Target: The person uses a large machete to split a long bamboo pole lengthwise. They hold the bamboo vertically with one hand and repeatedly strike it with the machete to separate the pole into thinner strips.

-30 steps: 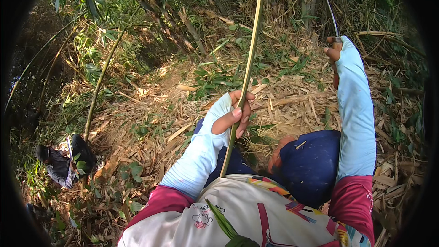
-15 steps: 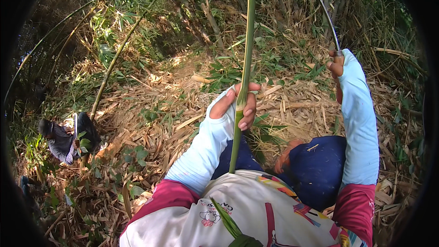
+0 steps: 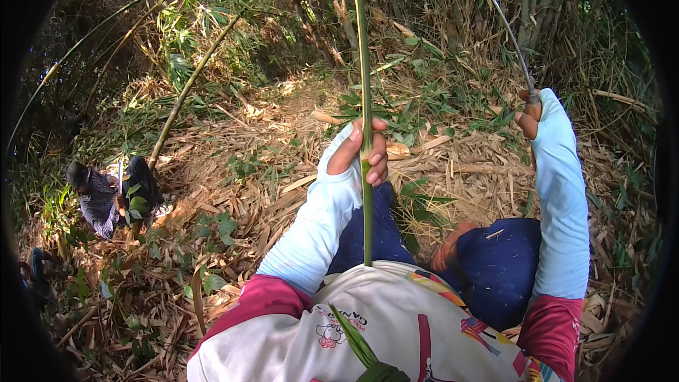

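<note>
My left hand (image 3: 358,152) is closed around a thin green bamboo stalk (image 3: 367,219), just at a joint in it. The stalk stands nearly upright: its lower end meets my shirt front and its upper part runs out of the top of the picture. On the right, my right hand (image 3: 532,114) grips a machete by its handle; the long, narrow machete blade (image 3: 505,20) points up and slightly left, apart from the stalk. Light blue sleeves cover both forearms and part of the hands.
Dry leaves and bamboo sheaths (image 3: 283,163) litter the ground. Bamboo stems (image 3: 527,0) grow thickly at the back right. A leaning bamboo pole (image 3: 191,81) rises on the left, beside a seated person (image 3: 102,201) with a blade. My bent knee (image 3: 498,272) is below.
The stalk's upper part has swung left, so it stands straighter. My right hand with the machete has moved slightly down and right.
</note>
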{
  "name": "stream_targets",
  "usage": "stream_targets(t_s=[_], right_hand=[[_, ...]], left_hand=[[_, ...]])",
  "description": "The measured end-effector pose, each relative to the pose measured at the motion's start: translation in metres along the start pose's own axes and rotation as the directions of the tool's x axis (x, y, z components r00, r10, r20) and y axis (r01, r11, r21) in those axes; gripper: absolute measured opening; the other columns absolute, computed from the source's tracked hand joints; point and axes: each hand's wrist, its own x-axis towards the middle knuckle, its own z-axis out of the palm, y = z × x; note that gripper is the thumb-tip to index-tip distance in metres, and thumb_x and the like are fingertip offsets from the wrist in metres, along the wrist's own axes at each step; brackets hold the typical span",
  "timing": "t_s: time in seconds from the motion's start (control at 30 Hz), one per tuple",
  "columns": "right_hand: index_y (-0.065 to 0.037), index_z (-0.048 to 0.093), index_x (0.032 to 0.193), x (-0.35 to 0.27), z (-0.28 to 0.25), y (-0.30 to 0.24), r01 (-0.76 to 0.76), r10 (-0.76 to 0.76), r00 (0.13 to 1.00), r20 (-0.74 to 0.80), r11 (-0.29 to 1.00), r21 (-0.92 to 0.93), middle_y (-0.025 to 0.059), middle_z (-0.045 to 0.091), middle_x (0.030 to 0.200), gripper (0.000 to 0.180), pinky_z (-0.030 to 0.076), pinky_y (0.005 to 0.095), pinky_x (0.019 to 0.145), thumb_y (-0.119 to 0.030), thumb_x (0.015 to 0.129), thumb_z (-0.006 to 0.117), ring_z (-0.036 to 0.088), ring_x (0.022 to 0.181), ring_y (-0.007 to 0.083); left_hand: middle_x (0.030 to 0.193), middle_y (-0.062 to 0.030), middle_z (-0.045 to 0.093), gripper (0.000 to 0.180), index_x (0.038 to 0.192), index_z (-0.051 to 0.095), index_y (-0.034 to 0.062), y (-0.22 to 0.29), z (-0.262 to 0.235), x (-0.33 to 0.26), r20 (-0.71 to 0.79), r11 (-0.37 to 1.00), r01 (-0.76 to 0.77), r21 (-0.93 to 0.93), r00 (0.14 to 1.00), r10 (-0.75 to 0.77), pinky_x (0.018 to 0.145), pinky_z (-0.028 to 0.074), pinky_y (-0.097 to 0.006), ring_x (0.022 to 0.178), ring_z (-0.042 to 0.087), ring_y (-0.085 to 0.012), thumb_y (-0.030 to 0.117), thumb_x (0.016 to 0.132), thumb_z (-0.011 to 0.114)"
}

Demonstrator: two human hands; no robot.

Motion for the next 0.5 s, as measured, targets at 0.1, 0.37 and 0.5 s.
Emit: stream_targets(t_s=[0.1,0.37,0.5], right_hand=[[-0.003,0.057,0.122,-0.021,0.009,-0.043,-0.035,0.036,0.999,0.024,0.999,-0.039,0.0008,0.053,0.080,0.048,0.043,0.0282,0.074,-0.010,0.078,0.072,0.049,0.076,0.0126],[-0.004,0.055,0.128,-0.065,0.030,-0.071,0.040,-0.070,0.985,0.157,0.982,0.184,-0.0031,0.052,0.083,0.041,0.046,0.0216,0.070,-0.004,0.089,0.070,0.055,0.076,0.0059],[-0.005,0.061,0.118,-0.074,0.037,-0.075,0.324,-0.318,0.935,0.160,0.946,-0.015,0.0075,0.064,0.088,0.040,0.051,0.0290,0.071,-0.002,0.081,0.076,0.066,0.076,0.0184]], left_hand=[[0.080,-0.0062,0.051,0.037,0.127,0.046,0.0038,0.006,-0.004,-0.006,-0.066,0.998,0.001,0.064,0.998,0.003,0.051,0.045,-0.030,0.054,0.051,-0.0151,0.027,0.100,0.053],[0.089,-0.0116,0.057,0.064,0.136,0.033,0.0044,0.013,0.019,-0.008,-0.179,0.962,0.108,0.250,0.982,-0.063,0.059,0.058,-0.038,0.062,0.062,-0.0218,0.005,0.083,0.070],[0.085,-0.0135,0.060,0.065,0.135,0.029,0.0000,0.016,0.039,-0.011,-0.193,0.909,0.128,0.396,0.980,-0.054,0.058,0.056,-0.035,0.061,0.063,-0.0214,0.005,0.085,0.069]])
